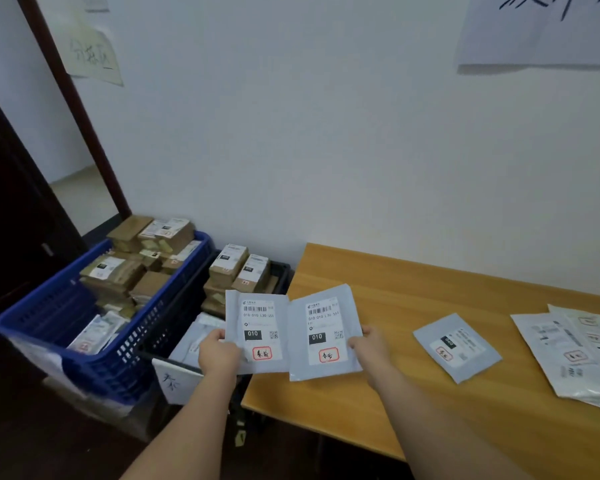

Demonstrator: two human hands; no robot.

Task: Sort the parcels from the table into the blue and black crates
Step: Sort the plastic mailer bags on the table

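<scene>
Flanking wooden table (430,296): white wall (326,133), blue crate (94,368), black crate (281,271).

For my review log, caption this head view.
Left hand and right hand each hold a grey parcel beside blue crate and black crate.

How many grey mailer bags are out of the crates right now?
3 clearly: one in the left hand, one in the right hand, one flat on the table to their right. The white pile at the table's right edge may hide more.
</scene>
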